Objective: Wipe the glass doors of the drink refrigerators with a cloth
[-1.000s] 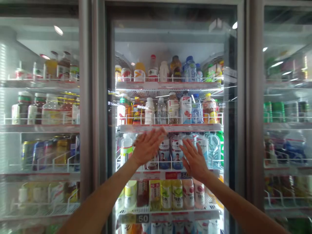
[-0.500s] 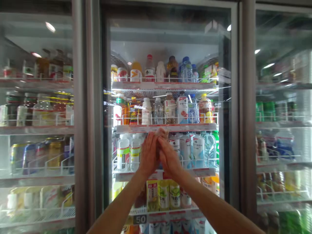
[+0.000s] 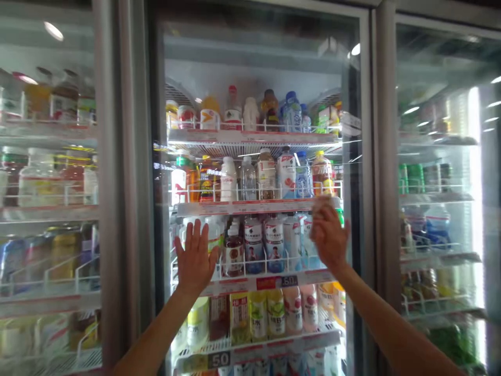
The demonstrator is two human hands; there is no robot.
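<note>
My left hand [image 3: 194, 263] is raised flat with its fingers spread, holding nothing. It is in front of the glass door [image 3: 250, 62] of a lit drinks cooler, by the left end of the third shelf; I cannot tell whether it touches the glass. My right hand [image 3: 331, 237] is up at the door's right side, blurred, with its fingers curled. Something pale and crumpled [image 3: 323, 203] shows at its fingertips, too smeared to name. Between my hands stand a dark red bottle [image 3: 234, 250] and labelled bottles [image 3: 253, 243] behind a white wire rail.
Bottles [image 3: 267, 175] line the shelves above, and yellow-green drinks [image 3: 257, 313] stand below. Metal door frames [image 3: 121, 183] rise on both sides. Neighbouring coolers hold more bottles [image 3: 38, 172] at left and cans [image 3: 417, 177] at right. Price tags [image 3: 221, 359] run along the shelf edges.
My hands were pressed together at the middle of the door. Now they are apart, the left moved left and opened flat, the right moved right. The view has shifted slightly.
</note>
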